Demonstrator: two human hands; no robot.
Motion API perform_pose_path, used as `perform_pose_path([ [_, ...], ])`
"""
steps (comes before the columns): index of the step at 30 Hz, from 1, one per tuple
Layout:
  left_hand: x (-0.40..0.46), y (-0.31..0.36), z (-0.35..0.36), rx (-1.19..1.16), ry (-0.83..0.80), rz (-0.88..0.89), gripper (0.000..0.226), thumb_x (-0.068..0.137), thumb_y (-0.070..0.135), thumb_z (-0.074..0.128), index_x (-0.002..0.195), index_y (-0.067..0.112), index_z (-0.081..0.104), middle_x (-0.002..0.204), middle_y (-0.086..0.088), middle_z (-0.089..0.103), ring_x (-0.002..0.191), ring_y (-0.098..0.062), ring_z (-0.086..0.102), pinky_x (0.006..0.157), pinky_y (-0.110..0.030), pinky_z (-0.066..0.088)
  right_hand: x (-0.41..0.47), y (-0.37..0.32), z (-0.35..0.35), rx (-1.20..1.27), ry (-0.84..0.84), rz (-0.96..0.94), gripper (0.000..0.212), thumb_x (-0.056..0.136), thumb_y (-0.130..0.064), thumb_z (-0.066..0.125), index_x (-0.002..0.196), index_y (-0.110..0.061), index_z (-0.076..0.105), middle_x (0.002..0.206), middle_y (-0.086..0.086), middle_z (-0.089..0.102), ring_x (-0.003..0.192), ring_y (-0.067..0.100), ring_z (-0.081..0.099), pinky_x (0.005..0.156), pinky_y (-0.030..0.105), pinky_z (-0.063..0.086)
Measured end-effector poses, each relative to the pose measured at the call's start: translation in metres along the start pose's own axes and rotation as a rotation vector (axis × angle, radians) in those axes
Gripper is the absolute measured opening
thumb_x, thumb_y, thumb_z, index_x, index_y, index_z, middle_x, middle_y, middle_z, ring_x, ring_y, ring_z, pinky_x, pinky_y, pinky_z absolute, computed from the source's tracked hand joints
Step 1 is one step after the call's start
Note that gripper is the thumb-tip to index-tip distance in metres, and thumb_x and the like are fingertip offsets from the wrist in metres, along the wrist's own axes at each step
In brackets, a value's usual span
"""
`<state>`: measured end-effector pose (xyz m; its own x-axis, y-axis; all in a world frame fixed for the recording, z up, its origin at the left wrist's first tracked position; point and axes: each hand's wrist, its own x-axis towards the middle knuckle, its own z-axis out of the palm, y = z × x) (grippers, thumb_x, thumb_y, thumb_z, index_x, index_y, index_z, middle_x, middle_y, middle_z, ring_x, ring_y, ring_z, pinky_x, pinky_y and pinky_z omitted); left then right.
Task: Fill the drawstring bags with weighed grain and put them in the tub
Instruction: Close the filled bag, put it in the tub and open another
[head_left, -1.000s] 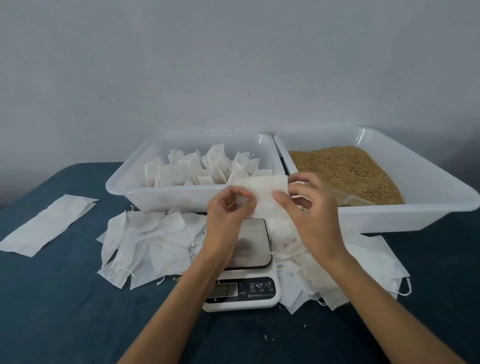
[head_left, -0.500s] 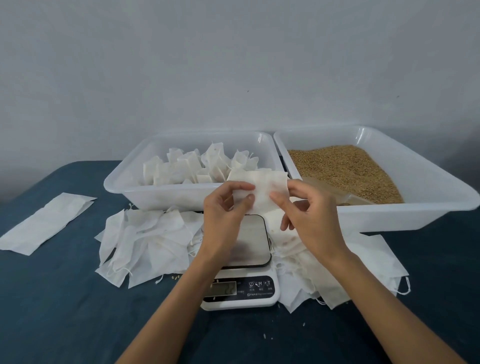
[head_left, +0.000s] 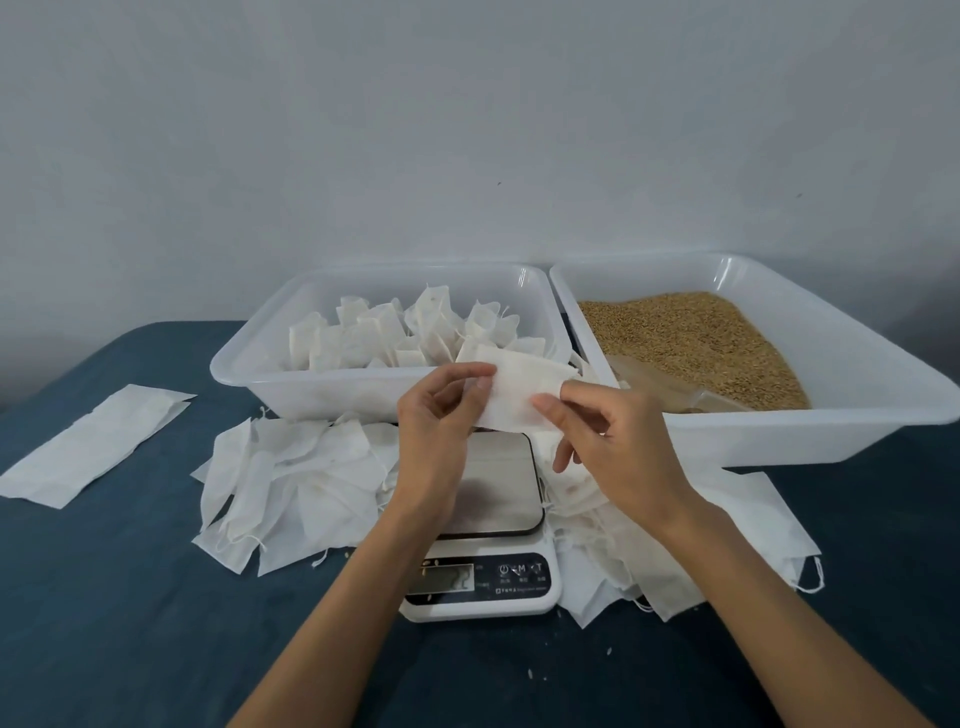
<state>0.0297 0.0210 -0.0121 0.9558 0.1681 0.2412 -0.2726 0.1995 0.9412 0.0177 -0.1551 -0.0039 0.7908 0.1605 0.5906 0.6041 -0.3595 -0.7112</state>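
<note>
- The left hand (head_left: 441, 415) and the right hand (head_left: 613, 441) are together holding one empty drawstring bag (head_left: 519, 387) in the air above the scale (head_left: 493, 525), which is sitting near the front edge of the dark blue table (head_left: 130, 623).
- The left hand is pinching the bag's left end between thumb and forefinger; the right hand is pinching its lower right edge, with its other fingers hanging loose below.
- The bag is looking flat and unfilled, so the step in hand seems to be opening its mouth, ahead of any weighing.
- The tub of filled bags (head_left: 322, 387) is standing toward the back edge, left of centre; the grain tub (head_left: 779, 431) is standing just beside it on the right, with what looks like a scoop (head_left: 670, 387) half buried at its near side.
- Loose empty bags (head_left: 291, 483) are lying heaped on both sides of the scale.
- The next move is probably calling for the fingers to work the two layers apart until the mouth is gaping, then one hand keeping it open while the other is reaching for grain.
- The scale's readout is too blurred to read.
</note>
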Motion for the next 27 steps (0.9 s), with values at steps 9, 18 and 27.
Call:
perform_pose_path([
  [9, 0.001, 0.006, -0.005, 0.334, 0.070, 0.242, 0.018, 0.100, 0.012, 0.069, 0.115, 0.023, 0.073, 0.117, 0.008, 0.070, 0.097, -0.004, 0.065, 0.084, -0.025, 0.052, 0.001, 0.006, -0.006, -0.010, 0.001, -0.016, 0.039, 0.102, -0.037, 0.059, 0.074, -0.009, 0.060, 0.052, 0.008, 0.051, 0.049, 0.008, 0.068, 0.046, 0.038, 0.044],
  [18, -0.017, 0.000, 0.010, 0.564, -0.302, 0.288, 0.059, 0.087, 0.016, 0.081, 0.139, 0.031, 0.057, 0.129, 0.019, 0.067, 0.121, 0.002, 0.059, 0.102, -0.016, 0.041, 0.024, -0.032, -0.024, -0.013, -0.282, 0.043, 0.034, 0.095, -0.051, 0.063, 0.084, -0.020, 0.075, 0.059, -0.002, 0.067, 0.041, 0.018, 0.064, 0.046, 0.023, 0.044],
  [27, 0.006, -0.011, -0.008, 0.219, -0.205, 0.106, 0.019, 0.079, 0.040, 0.082, 0.092, 0.033, 0.069, 0.087, 0.014, 0.071, 0.083, -0.007, 0.066, 0.076, -0.026, 0.051, 0.087, 0.046, -0.131, -0.623, -0.331, 0.520, 0.031, 0.089, -0.026, 0.076, 0.119, -0.022, 0.069, 0.111, -0.003, 0.072, 0.080, 0.015, 0.070, 0.062, 0.025, 0.057],
])
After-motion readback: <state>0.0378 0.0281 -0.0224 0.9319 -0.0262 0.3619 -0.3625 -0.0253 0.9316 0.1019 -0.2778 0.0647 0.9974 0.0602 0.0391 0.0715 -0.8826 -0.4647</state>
